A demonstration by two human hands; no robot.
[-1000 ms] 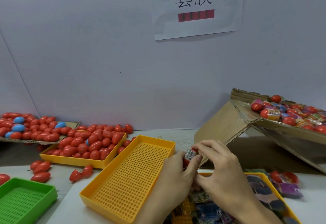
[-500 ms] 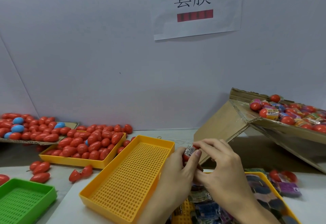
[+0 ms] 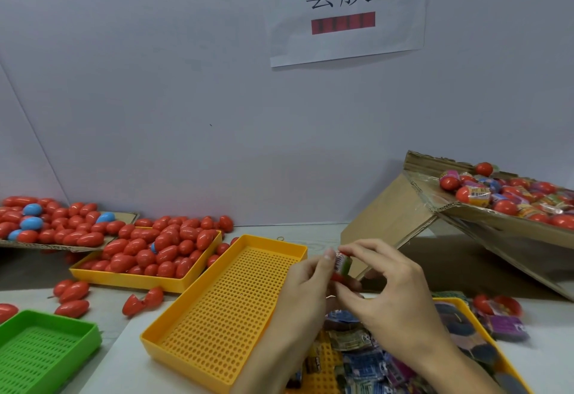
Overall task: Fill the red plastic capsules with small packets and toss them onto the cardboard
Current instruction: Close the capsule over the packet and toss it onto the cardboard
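Observation:
Both hands meet above the table's middle around one red capsule (image 3: 337, 276) with a small printed packet (image 3: 343, 262) sticking out of its top. My left hand (image 3: 306, 288) grips the capsule from the left, thumb up beside the packet. My right hand (image 3: 388, 285) pinches the packet from above with fingertips. The sloped cardboard (image 3: 388, 216) at the right carries several filled red capsules (image 3: 504, 206) and packets. Loose packets (image 3: 363, 365) fill a yellow tray (image 3: 466, 303) under my wrists.
An empty perforated yellow tray (image 3: 223, 306) lies left of my hands. Behind it a yellow tray (image 3: 130, 278) and a flat cardboard sheet (image 3: 124, 216) hold several red and blue capsules. Loose red capsules (image 3: 73, 292) lie by a green tray (image 3: 40, 353). A white wall stands behind.
The hands have stayed in place and worked the packet on the capsule; the packet now stands more upright between my fingertips.

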